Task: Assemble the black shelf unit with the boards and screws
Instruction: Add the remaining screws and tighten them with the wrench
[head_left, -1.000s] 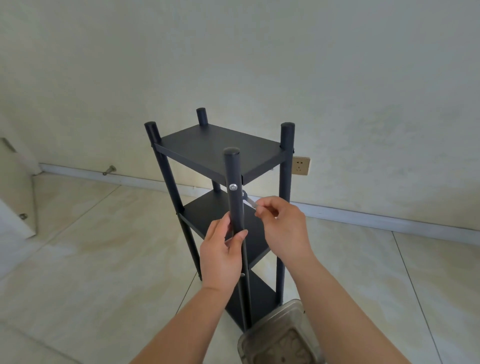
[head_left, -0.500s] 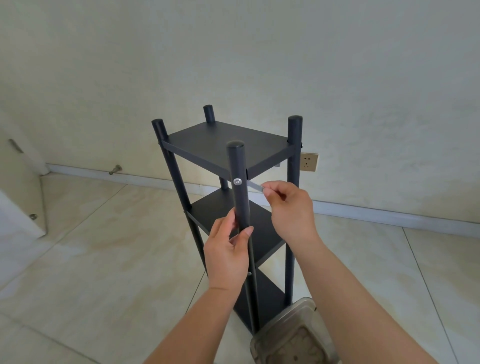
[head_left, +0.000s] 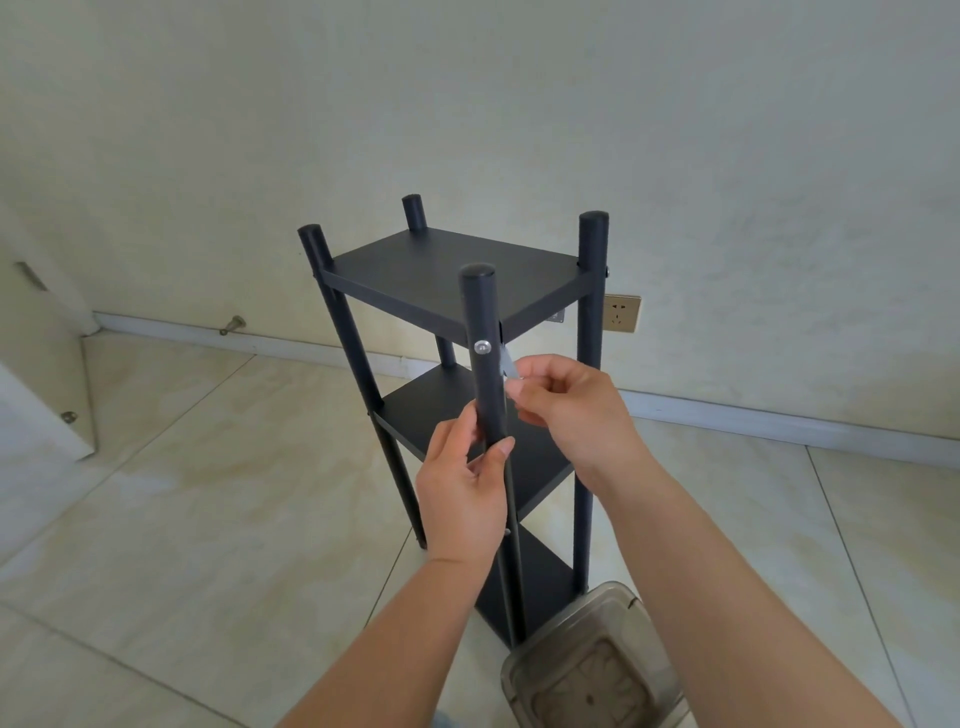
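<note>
Black shelf unit (head_left: 452, 291) stands upright on the tiled floor (head_left: 182, 519), near the wall w/ white baseboard. Three flat matte rectangular boards, stacked btwn four round posts w/ domed caps. Nearest post (head_left: 485, 364) has a shiny round screw (head_left: 482, 346) just under the top board's front corner. Left hand (head_left: 465, 499) grips that post below the screw, thumb & fingers wrapped round it. Right hand (head_left: 566, 405) is just right of the post, fingertips pinched together on a small flat silvery metal tool (head_left: 508, 366), its end beside the post close to the screw. Clear plastic container (head_left: 592, 670), rounded corners, sits on the floor by the unit's front base. Beige wall socket (head_left: 622, 313) behind the right rear post.
</note>
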